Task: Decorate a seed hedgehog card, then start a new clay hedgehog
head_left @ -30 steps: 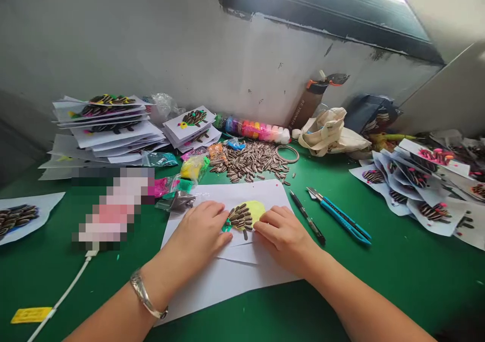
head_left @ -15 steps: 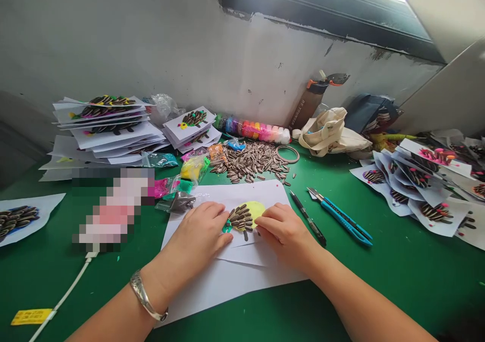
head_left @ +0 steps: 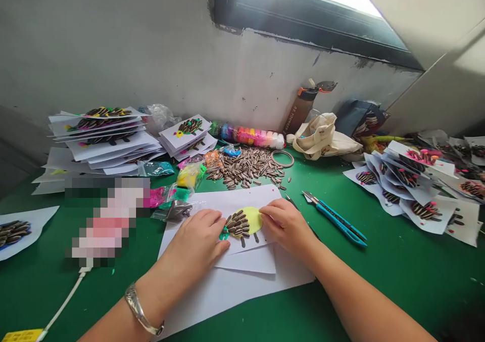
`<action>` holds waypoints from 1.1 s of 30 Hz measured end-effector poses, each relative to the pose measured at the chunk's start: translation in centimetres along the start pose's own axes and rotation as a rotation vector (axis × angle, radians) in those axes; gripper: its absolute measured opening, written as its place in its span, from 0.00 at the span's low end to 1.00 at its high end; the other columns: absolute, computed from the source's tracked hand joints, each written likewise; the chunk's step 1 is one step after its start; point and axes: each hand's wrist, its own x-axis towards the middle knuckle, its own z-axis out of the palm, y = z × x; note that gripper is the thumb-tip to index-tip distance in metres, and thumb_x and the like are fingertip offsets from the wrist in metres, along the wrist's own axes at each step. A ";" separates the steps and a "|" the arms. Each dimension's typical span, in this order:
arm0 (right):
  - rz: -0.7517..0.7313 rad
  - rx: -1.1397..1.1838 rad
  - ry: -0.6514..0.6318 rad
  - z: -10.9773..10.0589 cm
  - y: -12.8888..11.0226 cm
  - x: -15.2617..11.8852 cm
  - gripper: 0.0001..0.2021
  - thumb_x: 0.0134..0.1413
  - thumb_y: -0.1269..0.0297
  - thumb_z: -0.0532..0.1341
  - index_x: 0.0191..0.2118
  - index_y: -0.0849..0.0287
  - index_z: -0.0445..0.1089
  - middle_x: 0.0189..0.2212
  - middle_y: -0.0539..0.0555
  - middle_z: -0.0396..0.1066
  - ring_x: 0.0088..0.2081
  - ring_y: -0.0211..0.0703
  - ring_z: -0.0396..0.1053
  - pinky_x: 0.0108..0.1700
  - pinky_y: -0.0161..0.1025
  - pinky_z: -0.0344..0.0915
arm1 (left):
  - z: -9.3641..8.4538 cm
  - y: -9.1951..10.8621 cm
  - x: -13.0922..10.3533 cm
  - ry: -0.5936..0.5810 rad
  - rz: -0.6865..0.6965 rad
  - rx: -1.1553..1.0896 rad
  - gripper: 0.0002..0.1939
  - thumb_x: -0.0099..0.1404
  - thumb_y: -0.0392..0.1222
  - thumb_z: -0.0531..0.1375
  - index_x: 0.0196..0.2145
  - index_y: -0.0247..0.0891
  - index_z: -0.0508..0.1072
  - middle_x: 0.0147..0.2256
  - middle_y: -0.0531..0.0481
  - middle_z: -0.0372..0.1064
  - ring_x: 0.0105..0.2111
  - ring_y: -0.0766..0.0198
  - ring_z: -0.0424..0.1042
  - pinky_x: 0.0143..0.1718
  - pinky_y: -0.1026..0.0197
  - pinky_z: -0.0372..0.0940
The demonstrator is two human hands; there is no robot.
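On a small white card lies a half-covered hedgehog shape of yellow clay (head_left: 254,219), with striped sunflower seeds (head_left: 237,224) over its left part, seed legs below and green clay (head_left: 224,232) at its left end. My left hand (head_left: 200,236) rests on the card's left side, fingers extended and thumb apart, beside the green clay. My right hand (head_left: 284,221) has its fingertips pinched together at the right edge of the yellow clay; anything between them is hidden. Larger white paper (head_left: 242,286) lies beneath the card.
Behind the paper is a heap of loose sunflower seeds (head_left: 246,166), beside bagged clay (head_left: 189,174). A utility knife (head_left: 337,220) and partly hidden pen lie right. Card stacks (head_left: 106,145) stand left, more finished cards (head_left: 409,180) right, a bottle (head_left: 300,110) at the back.
My right hand has shifted off the yellow clay toward its right edge, uncovering more of it and a second seed leg. My left hand stays on the card. The camera view has shifted slightly.
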 end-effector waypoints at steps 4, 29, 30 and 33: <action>0.088 -0.007 -0.010 0.0 0.7 0.4 0.10 0.60 0.70 0.55 0.35 0.57 0.74 0.30 0.53 0.69 0.34 0.41 0.65 0.38 0.37 0.60 | -0.1 0.1 0.1 -0.103 -0.018 0.094 0.12 0.63 0.38 0.57 0.44 0.35 0.73 0.46 0.40 0.69 0.48 0.50 0.66 0.50 0.48 0.62; 0.003 -0.394 -0.090 3.1 1.2 9.6 0.11 0.56 0.71 0.56 0.26 0.59 0.73 0.27 0.54 0.68 0.32 0.41 0.62 0.33 0.36 0.52 | -0.1 0.2 -0.3 -0.118 -0.028 0.153 0.12 0.63 0.37 0.57 0.44 0.37 0.73 0.47 0.41 0.70 0.48 0.49 0.67 0.49 0.45 0.63; 0.001 -0.404 -0.090 3.4 1.4 9.6 0.11 0.56 0.71 0.56 0.26 0.59 0.73 0.27 0.55 0.68 0.32 0.41 0.62 0.33 0.36 0.52 | -0.1 0.2 -0.2 -0.115 -0.031 0.142 0.12 0.63 0.37 0.57 0.44 0.37 0.73 0.47 0.41 0.70 0.48 0.49 0.68 0.49 0.45 0.63; -0.022 -0.420 -0.097 3.9 1.5 9.4 0.08 0.56 0.71 0.57 0.29 0.60 0.72 0.30 0.56 0.68 0.34 0.42 0.62 0.35 0.37 0.53 | 0.0 0.2 -0.1 -0.103 -0.035 0.121 0.11 0.62 0.37 0.58 0.43 0.37 0.73 0.46 0.41 0.70 0.48 0.49 0.67 0.49 0.45 0.63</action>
